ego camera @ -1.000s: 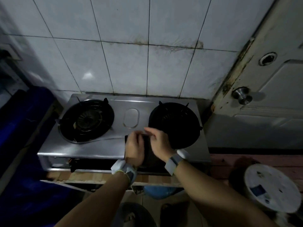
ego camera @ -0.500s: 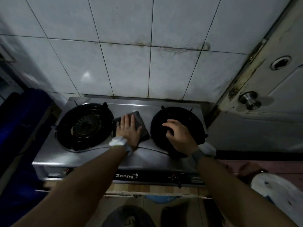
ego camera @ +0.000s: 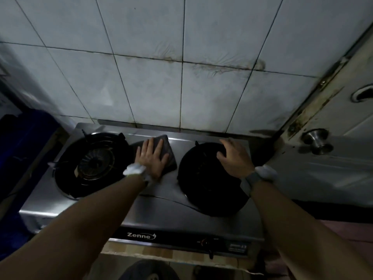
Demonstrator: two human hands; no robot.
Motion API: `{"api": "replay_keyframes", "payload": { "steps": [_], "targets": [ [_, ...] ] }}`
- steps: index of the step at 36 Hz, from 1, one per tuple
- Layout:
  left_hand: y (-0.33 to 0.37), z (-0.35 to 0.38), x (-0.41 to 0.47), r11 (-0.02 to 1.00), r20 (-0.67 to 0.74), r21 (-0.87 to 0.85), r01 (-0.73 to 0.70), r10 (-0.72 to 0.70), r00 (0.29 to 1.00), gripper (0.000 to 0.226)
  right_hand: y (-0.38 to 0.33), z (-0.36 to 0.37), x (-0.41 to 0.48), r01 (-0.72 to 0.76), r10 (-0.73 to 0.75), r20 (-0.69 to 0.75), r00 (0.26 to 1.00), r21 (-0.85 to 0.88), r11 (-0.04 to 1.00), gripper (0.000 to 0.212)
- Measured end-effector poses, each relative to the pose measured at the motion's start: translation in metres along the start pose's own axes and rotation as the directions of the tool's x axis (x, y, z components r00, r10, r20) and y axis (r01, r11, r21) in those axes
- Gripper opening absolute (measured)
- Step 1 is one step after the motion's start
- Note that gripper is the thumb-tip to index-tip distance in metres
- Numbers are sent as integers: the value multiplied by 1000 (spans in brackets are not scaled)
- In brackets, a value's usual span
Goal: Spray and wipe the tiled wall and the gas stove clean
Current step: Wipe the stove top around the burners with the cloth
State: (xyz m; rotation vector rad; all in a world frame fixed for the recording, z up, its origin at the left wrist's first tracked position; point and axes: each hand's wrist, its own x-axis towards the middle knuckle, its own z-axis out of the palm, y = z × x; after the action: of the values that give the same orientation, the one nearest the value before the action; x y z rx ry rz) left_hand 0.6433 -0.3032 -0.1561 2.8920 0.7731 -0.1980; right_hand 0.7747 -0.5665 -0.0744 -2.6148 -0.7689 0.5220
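Note:
A steel two-burner gas stove (ego camera: 161, 207) stands against the white tiled wall (ego camera: 149, 81), which has brown stains along a grout line. My left hand (ego camera: 152, 158) presses a dark grey cloth (ego camera: 168, 152) flat on the stove top between the burners, fingers straight. My right hand (ego camera: 235, 156) rests on the far edge of the black right burner (ego camera: 205, 190), fingers loosely bent over its rim. The left burner (ego camera: 92, 162) lies uncovered.
A white door (ego camera: 343, 138) with a round metal knob (ego camera: 316, 140) and a stained frame stands close on the right. Dark blue material (ego camera: 22, 142) fills the left side. The stove sits on a wooden shelf edge, with the floor below.
Both hands left the stove's front edge. The left one carried the cloth to the middle and slid it toward the wall; the right one moved onto the right burner's far rim.

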Motion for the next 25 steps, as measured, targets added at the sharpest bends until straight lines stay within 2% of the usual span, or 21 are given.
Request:
{"api": "replay_keyframes", "payload": {
  "steps": [3,5,9,12,14,16,17,19,21,23,25],
  "targets": [
    [15,-5,36,998,26,-32,48,-47,999,65,12,0,6,-30,31,29,999,-31,999,60],
    [28,-9,55,999,71,-38,-6,8,997,63,22,-1,13,-43,46,28,999,-83,996,63],
    [63,-12,72,964,124,1,-267,264,956,57,33,-1,28,-43,51,44,998,-166,985,67],
    [60,-14,86,867,129,53,-495,485,865,54,35,-5,39,-42,61,87,994,-203,978,70],
    [41,-16,89,809,135,88,-581,568,812,69,38,-7,45,-25,50,106,993,-230,973,70],
    [18,-16,91,841,86,114,-528,521,849,80,43,-6,48,-10,42,123,992,-252,968,70],
    [8,-14,89,897,36,102,-430,428,903,81,47,-4,49,-5,40,134,990,-254,967,70],
    [-5,-14,87,989,-62,37,-143,145,988,75,46,-3,51,9,29,148,989,-245,970,68],
    [-2,-10,84,995,-69,-22,102,-104,992,66,46,-2,52,12,24,161,987,-221,975,64],
    [13,-12,81,977,-28,-47,208,-210,977,64,44,1,53,5,31,167,985,-211,977,63],
    [32,-12,81,983,-3,-53,177,-178,984,60,47,2,55,-5,48,177,983,-232,973,66]
  ]
}}
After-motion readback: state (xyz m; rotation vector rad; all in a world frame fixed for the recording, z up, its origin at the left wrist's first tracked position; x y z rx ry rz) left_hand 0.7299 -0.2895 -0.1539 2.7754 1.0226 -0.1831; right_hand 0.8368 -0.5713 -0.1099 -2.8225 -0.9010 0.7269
